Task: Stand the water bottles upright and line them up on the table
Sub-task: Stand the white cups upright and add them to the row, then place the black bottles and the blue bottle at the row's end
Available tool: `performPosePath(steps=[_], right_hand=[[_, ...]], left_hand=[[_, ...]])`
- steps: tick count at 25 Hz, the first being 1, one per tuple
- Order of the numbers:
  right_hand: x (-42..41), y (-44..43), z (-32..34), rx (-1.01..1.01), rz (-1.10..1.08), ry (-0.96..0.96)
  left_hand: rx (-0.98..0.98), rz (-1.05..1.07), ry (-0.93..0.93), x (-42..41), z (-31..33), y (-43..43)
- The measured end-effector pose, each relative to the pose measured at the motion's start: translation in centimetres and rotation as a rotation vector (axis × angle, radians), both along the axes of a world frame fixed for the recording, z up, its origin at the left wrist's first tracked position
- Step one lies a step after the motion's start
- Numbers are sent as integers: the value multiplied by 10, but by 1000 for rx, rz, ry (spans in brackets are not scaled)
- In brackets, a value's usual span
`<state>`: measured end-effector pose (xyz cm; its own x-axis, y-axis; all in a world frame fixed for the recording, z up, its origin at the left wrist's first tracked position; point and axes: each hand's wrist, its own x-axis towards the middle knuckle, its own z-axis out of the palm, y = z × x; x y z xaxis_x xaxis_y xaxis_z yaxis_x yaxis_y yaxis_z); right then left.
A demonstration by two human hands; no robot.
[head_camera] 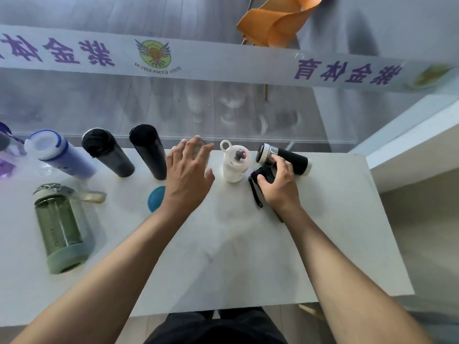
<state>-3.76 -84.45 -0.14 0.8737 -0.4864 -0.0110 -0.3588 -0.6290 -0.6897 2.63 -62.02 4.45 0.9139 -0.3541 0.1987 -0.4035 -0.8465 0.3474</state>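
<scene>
Along the far edge of the white table stand a lilac bottle, two black bottles and a small white bottle. Between them stands a grey bottle; my left hand lies over its top with fingers spread. A black flask with a silver cap lies on its side at the right. My right hand curls around its neck, thumb on a black strapped piece. A green bottle stands front left.
A teal round thing lies partly hidden behind my left forearm. Another dark bottle shows at the far left edge. A glass wall with a printed banner rises right behind the table. The table's right edge drops to the floor.
</scene>
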Motion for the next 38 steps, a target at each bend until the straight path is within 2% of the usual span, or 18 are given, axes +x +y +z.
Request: performPosePath(steps=[9, 14, 18, 22, 27, 31, 35, 38], right_hand=[[-20, -67, -3, -21, -32, 63], [-7, -118, -17, -27, 69, 197], [19, -153, -37, -116, 246, 262], [49, -178, -50, -214, 372, 314], [79, -187, -69, -375, 517, 520], [91, -181, -79, -427, 516, 538], [89, -175, -88, -333, 462, 564], [74, -173, -90, -200, 461, 461]], left_hand=[[45, -154, 76, -47, -27, -87], [109, -93, 219, -54, -47, -141], [161, -73, 301, -49, -70, -188], [198, 42, 368, -31, -92, -222], [235, 122, 526, -27, -114, -239], [158, 154, 545, -58, -115, -230], [112, 155, 580, -96, -113, -215], [77, 191, 571, -113, -112, -205]])
